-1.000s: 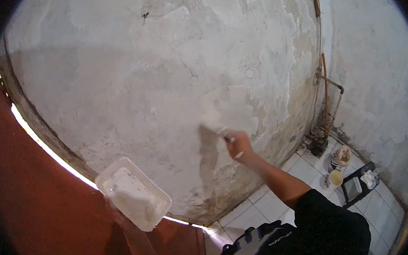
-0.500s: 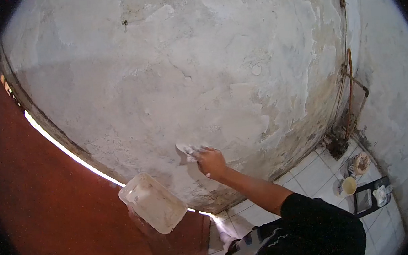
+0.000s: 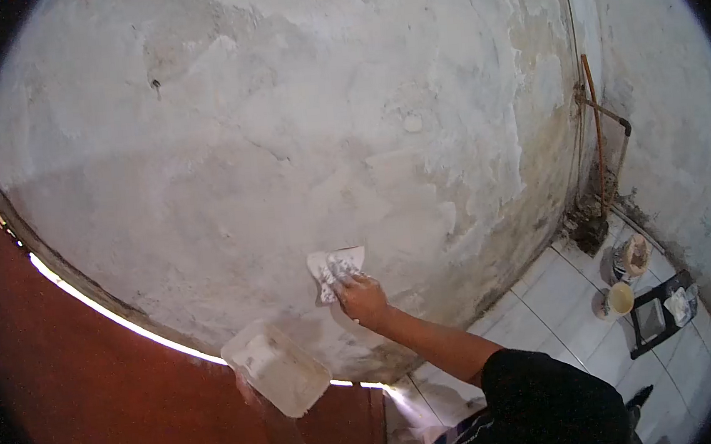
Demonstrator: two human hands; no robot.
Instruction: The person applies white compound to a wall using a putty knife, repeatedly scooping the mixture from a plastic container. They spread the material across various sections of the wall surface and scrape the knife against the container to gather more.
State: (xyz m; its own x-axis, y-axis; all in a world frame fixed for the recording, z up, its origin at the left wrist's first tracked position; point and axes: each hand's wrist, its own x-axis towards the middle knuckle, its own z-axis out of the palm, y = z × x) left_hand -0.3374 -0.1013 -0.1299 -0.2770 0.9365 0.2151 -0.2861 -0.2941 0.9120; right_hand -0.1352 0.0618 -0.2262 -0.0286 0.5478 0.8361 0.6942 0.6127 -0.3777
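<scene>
White scraper [image 3: 320,266], tub [image 3: 277,368] — seemingly in hands [image 3: 364,300] [image 3: 246,389]

Scraper [image 3: 351,256] on wall [image 3: 286,194]; tub [image 3: 279,370] leftward (lower down); containers [image 3: 620,299] on floor [image 3: 556,310], right.

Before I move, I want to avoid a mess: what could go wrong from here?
The open tub could tip, since only the left hand supports it. White smears on the right hand might loosen its grip on the spreader. The yellowish cup on the floor might get kicked over.
</scene>
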